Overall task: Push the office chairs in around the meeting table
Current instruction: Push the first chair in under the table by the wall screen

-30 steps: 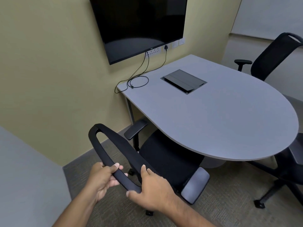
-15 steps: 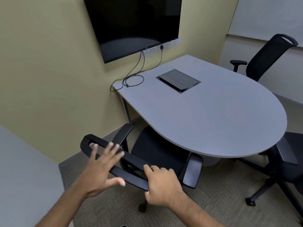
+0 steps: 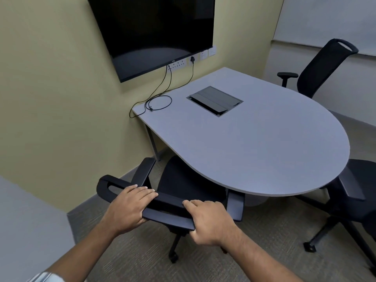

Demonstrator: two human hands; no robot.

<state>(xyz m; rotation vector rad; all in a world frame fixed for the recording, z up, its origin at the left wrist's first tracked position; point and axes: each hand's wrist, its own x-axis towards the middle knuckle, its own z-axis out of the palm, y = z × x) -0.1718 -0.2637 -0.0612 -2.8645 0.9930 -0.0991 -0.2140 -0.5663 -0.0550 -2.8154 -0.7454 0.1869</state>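
Observation:
A black office chair [image 3: 183,186] stands at the near side of the grey rounded meeting table [image 3: 264,149], its seat partly under the tabletop. My left hand [image 3: 130,206] and my right hand [image 3: 209,220] both grip the top bar of its backrest. A second black chair [image 3: 323,68] stands at the far side, apart from the table. A third black chair [image 3: 358,192] is at the right end, its seat close to the table edge.
A large dark screen [image 3: 154,31] hangs on the yellow wall with cables [image 3: 158,102] trailing onto the table. A cable box lid [image 3: 214,100] sits flush in the tabletop. A grey surface [image 3: 24,220] is at my left. Carpet floor lies below.
My left hand, lifted with fingers spread half a second ago, has come down and closed on the backrest bar. The near chair has turned and its seat sits further under the table.

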